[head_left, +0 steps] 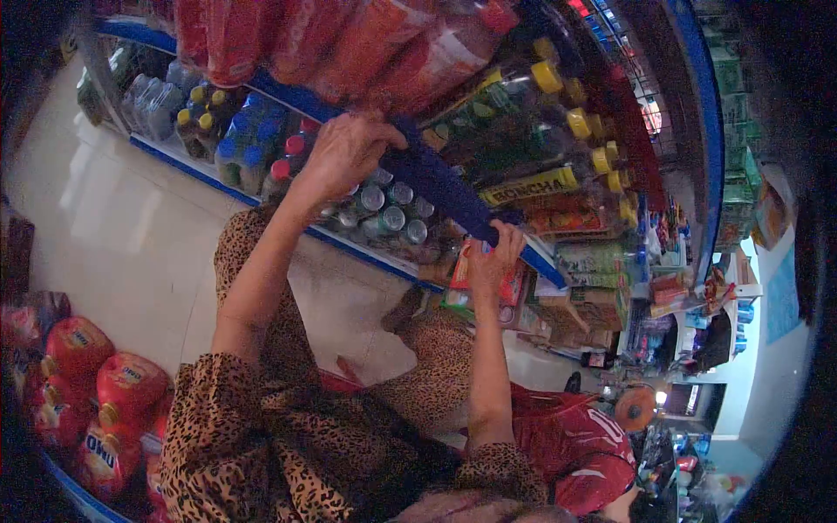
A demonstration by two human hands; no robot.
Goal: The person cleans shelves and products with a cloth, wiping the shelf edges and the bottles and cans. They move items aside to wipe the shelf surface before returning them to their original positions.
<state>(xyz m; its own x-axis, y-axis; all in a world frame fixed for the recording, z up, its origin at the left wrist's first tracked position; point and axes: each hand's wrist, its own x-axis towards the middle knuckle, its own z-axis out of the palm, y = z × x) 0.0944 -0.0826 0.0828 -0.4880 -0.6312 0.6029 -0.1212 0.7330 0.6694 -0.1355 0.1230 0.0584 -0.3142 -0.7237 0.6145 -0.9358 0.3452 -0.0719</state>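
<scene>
The setting is a dim shop aisle with a pale tiled floor (pixel 148 227) and stocked shelving, seen through a wide lens that bends its lines. Nearest, the wearer's leopard-print clothing (pixel 305 444) fills the lower part, with red detergent bottles (pixel 131 383) crowded at the lower left and another person in a red shirt (pixel 575 444) close by at the lower right. That closeness could lead to a bumped elbow if either turned suddenly.

Farther out, both arms reach to a dark blue cloth (pixel 440 183) lying along the blue shelf edge (pixel 545 268). The right hand (pixel 497 253) pinches its lower end with bent fingers; the left hand (pixel 349 148) has its fingers curled at the upper end, though I cannot tell whether they grip or merely press. A weak hold there could let the cloth slip or bunch.

Just past the hands stand large red bottles (pixel 349 44) and yellow-capped bottles (pixel 532 139), packed near the edge. A sharp tug, or a knuckle catching one, could tip it forward; falling, it might strike the cans (pixel 392 218) on the shelf below. Farthest away, the shop recedes into a bright, cluttered corner, too small to read well.
</scene>
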